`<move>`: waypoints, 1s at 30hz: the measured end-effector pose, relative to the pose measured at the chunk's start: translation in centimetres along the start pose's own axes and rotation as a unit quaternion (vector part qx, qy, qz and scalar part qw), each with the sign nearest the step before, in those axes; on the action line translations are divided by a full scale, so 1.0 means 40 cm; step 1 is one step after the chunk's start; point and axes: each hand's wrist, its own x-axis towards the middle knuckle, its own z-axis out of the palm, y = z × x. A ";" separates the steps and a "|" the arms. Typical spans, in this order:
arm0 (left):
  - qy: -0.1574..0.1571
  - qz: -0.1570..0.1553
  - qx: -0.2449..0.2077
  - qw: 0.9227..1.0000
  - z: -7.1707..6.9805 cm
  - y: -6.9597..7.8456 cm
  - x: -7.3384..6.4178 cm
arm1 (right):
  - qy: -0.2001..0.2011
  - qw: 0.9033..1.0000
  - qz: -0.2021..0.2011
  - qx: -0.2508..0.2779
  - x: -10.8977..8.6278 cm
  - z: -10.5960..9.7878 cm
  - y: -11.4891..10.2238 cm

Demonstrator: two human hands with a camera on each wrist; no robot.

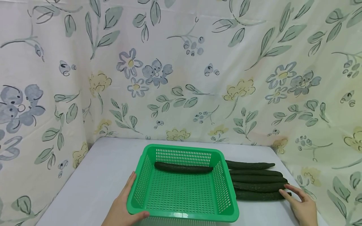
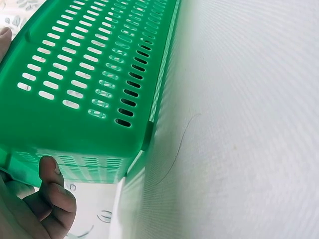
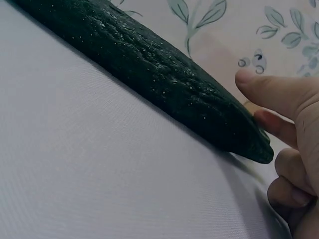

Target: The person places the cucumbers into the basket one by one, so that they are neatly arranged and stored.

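A green perforated plastic basket [image 1: 181,215] stands in the middle of the table, tilted so its inside shows. One long dark cucumber [image 1: 183,168] lies along its far side. My left hand [image 1: 120,205] grips the basket's near left corner, thumb over the front rim and fingers at the outside. To the right, several more cucumbers [image 1: 258,187] lie side by side, their left ends hidden by the basket. My right hand [image 1: 304,204] is at their right ends, thumb and forefinger apart. In the right wrist view, the nearest cucumber [image 3: 164,82] passes just below the raised thumb.
A white cloth covers the table [image 1: 93,175]. Behind it and along both sides hangs a curtain [image 1: 181,78] with flowers and leaves. The basket's perforated side [image 2: 84,74] stands close over the cloth in the left wrist view.
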 end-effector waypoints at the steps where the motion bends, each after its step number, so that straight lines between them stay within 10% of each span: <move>1: -0.001 -0.002 0.000 1.000 0.000 0.001 0.000 | 0.000 1.000 0.003 -0.008 0.000 0.000 -0.001; 30: 0.002 -0.005 0.000 1.000 0.004 -0.006 0.001 | -0.041 0.990 -0.023 -0.136 0.026 -0.012 0.014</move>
